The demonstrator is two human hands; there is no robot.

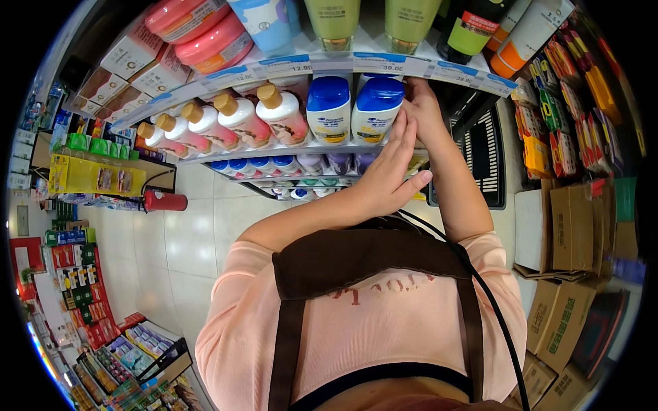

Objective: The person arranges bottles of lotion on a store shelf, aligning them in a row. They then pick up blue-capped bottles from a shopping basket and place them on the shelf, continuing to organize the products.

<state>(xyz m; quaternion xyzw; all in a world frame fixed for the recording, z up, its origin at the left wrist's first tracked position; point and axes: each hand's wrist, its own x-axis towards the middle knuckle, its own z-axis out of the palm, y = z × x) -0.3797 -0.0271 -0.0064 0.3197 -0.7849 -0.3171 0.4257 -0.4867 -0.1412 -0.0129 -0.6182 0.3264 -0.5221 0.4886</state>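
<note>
Two white Head & Shoulders shampoo bottles with blue caps stand side by side on a shelf, a left one (329,113) and a right one (374,115). At the lower right edge of the right bottle is my left hand (388,177), flat, its fingers together and its thumb spread away. My right hand (425,110) reaches in beside that same bottle, under the price rail (390,63). Its fingertips are partly hidden behind the bottle and my left hand, so its grip does not show. Pump-style white and pink bottles (282,115) with gold caps line the shelf to the left.
Tubes and jars, such as a green tube (331,23), fill the shelf above. A black plastic basket (480,154) is right of my right forearm. Hanging packets (560,118) and cardboard boxes (570,226) line the right side. A red cylinder (165,201) juts out at left.
</note>
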